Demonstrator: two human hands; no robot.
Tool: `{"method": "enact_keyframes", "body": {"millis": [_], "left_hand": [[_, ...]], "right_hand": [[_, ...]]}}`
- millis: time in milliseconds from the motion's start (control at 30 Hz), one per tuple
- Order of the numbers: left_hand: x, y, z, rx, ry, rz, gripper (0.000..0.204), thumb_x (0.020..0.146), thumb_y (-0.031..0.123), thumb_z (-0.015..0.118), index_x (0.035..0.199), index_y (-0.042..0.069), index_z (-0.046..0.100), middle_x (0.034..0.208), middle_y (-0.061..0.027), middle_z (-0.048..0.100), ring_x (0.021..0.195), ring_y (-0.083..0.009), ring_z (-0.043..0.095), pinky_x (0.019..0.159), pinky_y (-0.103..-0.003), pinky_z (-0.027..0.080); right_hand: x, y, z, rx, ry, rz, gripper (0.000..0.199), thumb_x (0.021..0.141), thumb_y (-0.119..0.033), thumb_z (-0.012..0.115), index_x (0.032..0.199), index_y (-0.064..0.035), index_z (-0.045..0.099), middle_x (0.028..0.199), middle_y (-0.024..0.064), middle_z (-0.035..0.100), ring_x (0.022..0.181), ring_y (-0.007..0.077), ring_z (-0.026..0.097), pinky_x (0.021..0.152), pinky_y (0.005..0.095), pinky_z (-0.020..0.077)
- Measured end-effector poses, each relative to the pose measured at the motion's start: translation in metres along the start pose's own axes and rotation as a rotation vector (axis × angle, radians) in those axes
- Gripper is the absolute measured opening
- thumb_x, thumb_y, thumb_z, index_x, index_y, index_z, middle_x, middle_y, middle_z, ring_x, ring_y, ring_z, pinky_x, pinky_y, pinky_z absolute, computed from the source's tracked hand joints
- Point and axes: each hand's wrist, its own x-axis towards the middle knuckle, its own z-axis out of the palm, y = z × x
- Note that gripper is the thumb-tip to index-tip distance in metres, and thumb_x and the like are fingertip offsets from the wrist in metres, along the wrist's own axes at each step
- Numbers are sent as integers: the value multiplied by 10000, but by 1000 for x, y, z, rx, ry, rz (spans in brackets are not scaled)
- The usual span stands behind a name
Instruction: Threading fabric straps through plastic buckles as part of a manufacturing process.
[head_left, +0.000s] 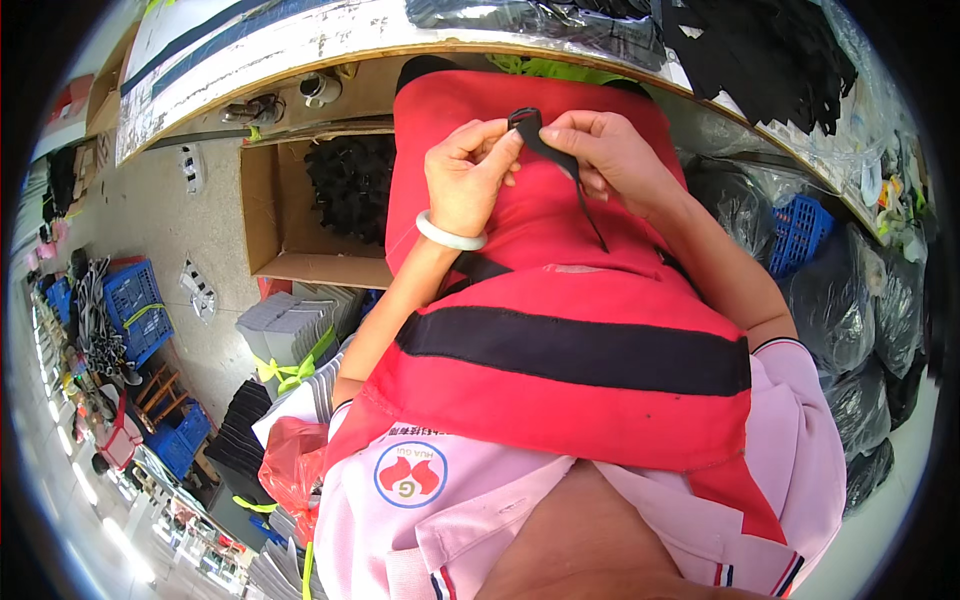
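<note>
A worktable (340, 35) stretches beyond the red apron (590, 420); a cardboard box (320, 265) of black pieces (350, 185) stands to the apron's left, plastic bags (830, 300) to its right. Over the apron's far part, the person's left hand (465, 180) and right hand (625, 160) each pinch a black strip (545, 150), thumb and fingers closed on it. The step appears to be shaping its looped-looking end; the next move seems to call for a steady left pinch while the right fingers adjust it.
</note>
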Motion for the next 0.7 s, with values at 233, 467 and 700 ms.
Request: {"method": "enact_keyframes", "body": {"millis": [233,467,700], "left_hand": [[5,3,-2,639,17,503,158,811,-31,690,968,-19,681,740,-63,619,660,-106,603,556,-259,462],[2,-4,-5,54,23,66,144,855,31,675,987,-24,693,843,-70,686,656,-114,619,569,-259,493],[7,4,0,-191,98,-245,189,894,70,643,1000,-85,669,810,-123,685,629,-174,662,588,-266,573]], "right_hand": [[9,9,9,338,51,-117,210,944,-234,607,1004,-33,601,705,5,572,496,40,491,429,201,390],[15,11,8,217,83,-209,261,925,-203,635,1102,-13,607,846,40,603,653,88,588,589,227,519],[14,22,19,-259,349,-793,142,905,-121,651,966,6,633,816,4,598,668,80,546,648,205,457]]}}
